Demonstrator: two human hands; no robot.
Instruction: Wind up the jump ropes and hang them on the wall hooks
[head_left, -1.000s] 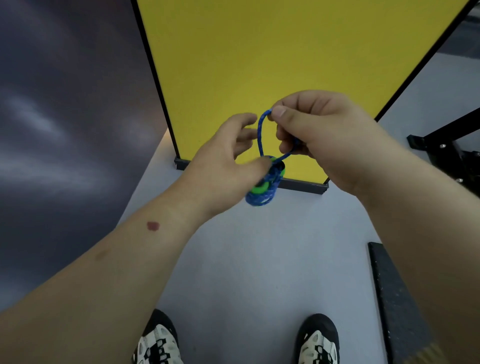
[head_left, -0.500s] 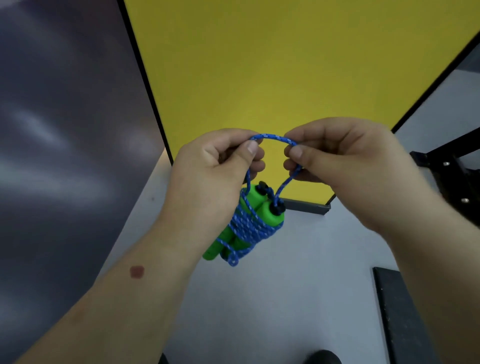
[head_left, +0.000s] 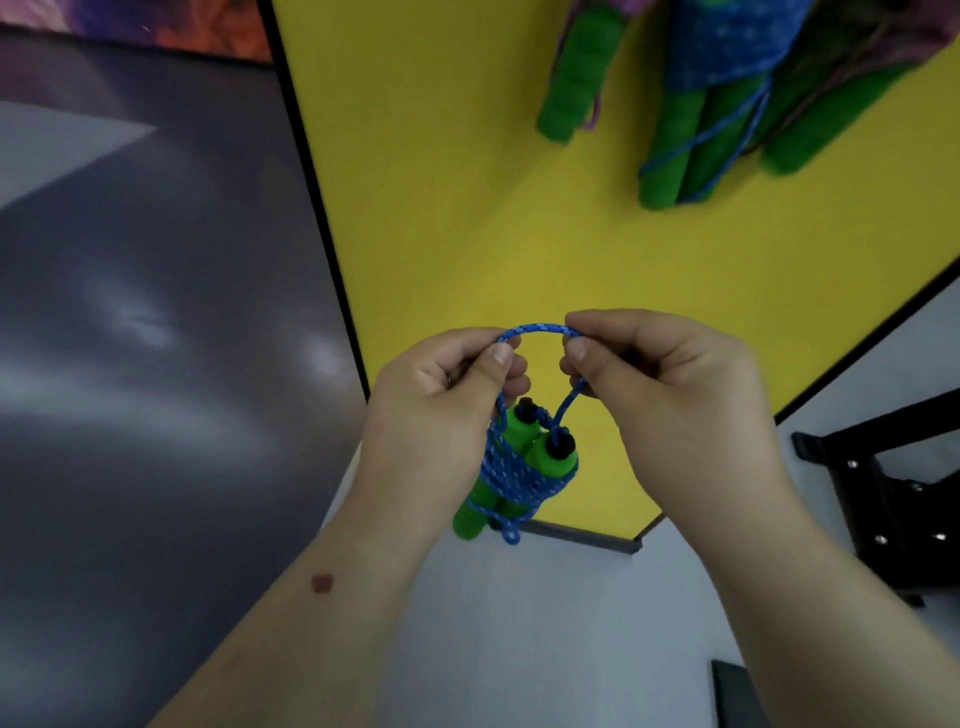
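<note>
In front of the yellow board (head_left: 467, 208), low against its lower part, my left hand (head_left: 441, 410) and right hand (head_left: 670, 384) hold up a short loop of blue cord (head_left: 540, 328). My left thumb and fingers pinch one side of that loop, my right thumb and fingers pinch the other, and the cord arches between the two pinches. Below my fingertips the two ends of the loop run down into the wound jump rope (head_left: 514, 473), a bundle with its two green handles (head_left: 550, 457) side by side, black caps up, and blue cord wrapped tightly around their middle. The bundle hangs tilted between my wrists, just in front of the board's bottom edge, touching nothing but my hands as far as I can tell. Higher on the board, well apart from my hands, other wound ropes (head_left: 691, 130) with green handles hang against the yellow surface, blurred. Right of the board stands a black metal frame (head_left: 893, 467); left of it runs a dark grey wall (head_left: 156, 364).
</note>
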